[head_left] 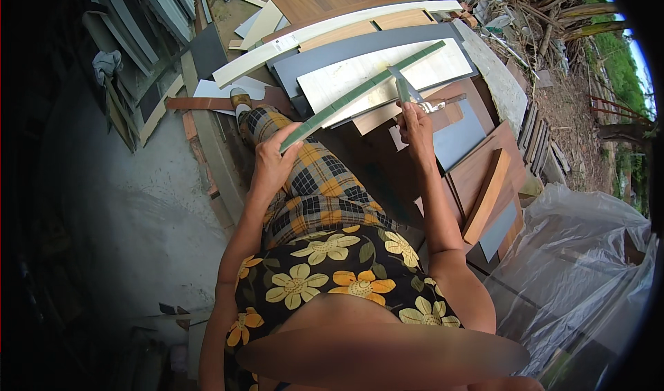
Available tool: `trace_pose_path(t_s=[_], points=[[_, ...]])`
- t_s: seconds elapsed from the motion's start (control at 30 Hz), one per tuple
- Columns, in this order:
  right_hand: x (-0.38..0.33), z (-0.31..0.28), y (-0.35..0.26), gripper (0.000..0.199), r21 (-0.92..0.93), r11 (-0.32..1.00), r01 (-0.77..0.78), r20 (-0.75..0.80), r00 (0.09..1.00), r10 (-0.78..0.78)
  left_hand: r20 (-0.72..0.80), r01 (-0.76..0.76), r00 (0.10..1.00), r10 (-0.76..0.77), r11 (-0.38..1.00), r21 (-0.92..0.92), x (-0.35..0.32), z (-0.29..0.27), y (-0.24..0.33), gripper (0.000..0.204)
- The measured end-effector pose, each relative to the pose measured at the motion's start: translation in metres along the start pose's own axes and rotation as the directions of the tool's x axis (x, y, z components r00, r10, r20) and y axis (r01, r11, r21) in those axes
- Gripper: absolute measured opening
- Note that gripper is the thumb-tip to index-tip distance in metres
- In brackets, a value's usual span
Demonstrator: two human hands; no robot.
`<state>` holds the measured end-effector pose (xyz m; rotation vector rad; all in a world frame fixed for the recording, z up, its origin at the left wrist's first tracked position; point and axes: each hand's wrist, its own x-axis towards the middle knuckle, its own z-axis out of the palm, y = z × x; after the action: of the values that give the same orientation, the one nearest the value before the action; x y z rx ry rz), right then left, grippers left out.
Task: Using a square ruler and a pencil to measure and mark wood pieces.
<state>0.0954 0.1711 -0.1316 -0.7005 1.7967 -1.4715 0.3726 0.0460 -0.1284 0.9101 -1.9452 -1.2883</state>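
I see my left hand point(273, 162) closed around the near end of a long, thin green strip point(363, 93), flat and straight-edged, matte in finish. It runs diagonally from that grip up and to the right, lying across a pale, wood-grained panel point(360, 73) on top of the pile. My right hand point(417, 128) is closed on a second, much shorter green piece point(402, 86), held nearly upright so that its top meets the long strip near the middle; I cannot tell whether the two actually touch. So I count two green pieces, one in each hand.

Under them lies a loose stack of flat offcut boards: a smooth grey sheet point(346, 48), a long curved white strip point(332, 24) farther off, and reddish-brown wood-look boards point(484, 162) to the right, with one narrow orange-brown plank point(487, 197) lying on them. To the near right sits crinkled clear plastic sheeting point(588, 252). A bare concrete floor point(138, 204) spreads on the left. My checked yellow and black trousers point(311, 183) fill the middle.
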Motion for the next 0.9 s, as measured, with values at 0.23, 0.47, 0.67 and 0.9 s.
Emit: trace_pose_path(t_s=[0.23,0.47,0.67,0.9], points=[[-0.022,0.022,0.005,0.033,-0.05,0.994,0.098,0.093,0.991,-0.093,-0.016,-0.094,0.995,0.095,0.995,0.043,0.006,0.016,0.002,0.031],[-0.059,0.054,-0.002,0.033,-0.03,0.999,0.017,0.196,0.981,-0.01,-0.025,-0.042,0.999,0.043,0.998,0.045,0.001,0.015,-0.001,0.031],[-0.052,0.041,-0.004,0.035,0.016,0.996,-0.085,0.104,0.991,0.083,-0.037,-0.042,0.998,0.044,0.998,0.049,0.001,0.015,0.001,0.029],[-0.085,0.075,0.005,0.036,0.013,0.987,0.157,0.421,0.895,-0.148,-0.055,-0.016,0.998,0.016,1.0,0.012,0.001,0.016,-0.005,0.025]])
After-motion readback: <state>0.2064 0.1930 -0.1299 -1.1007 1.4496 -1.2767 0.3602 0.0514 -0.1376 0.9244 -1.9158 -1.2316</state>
